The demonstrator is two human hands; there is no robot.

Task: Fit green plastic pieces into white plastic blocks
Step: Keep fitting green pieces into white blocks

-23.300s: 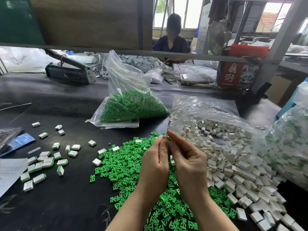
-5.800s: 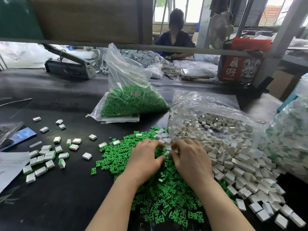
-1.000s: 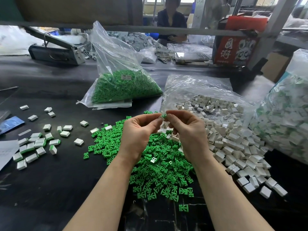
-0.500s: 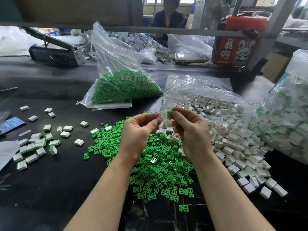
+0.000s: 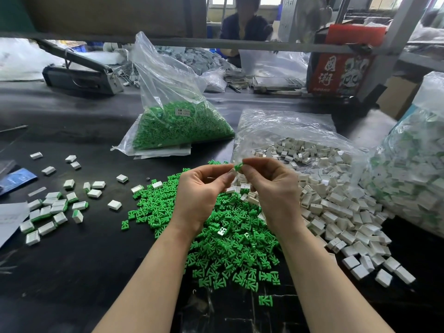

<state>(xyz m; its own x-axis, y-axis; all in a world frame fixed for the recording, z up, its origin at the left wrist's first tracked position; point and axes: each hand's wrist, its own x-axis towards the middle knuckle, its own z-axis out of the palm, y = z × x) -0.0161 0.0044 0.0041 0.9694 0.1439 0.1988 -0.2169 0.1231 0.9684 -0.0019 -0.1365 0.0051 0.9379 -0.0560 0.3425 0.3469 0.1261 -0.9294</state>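
A green piece (image 5: pixel 237 167) is pinched in my right hand (image 5: pixel 271 188), touching a white block (image 5: pixel 231 171) pinched in my left hand (image 5: pixel 204 188), above the loose green heap (image 5: pixel 225 236) at the counter's (image 5: pixel 72 272) near edge. White blocks (image 5: pixel 336 207) spill from a bag rightward; finished blocks (image 5: pixel 52 207) lie leftward.

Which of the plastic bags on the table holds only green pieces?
The upright clear bag behind the loose green pile; the flat bag to its right spills white blocks.
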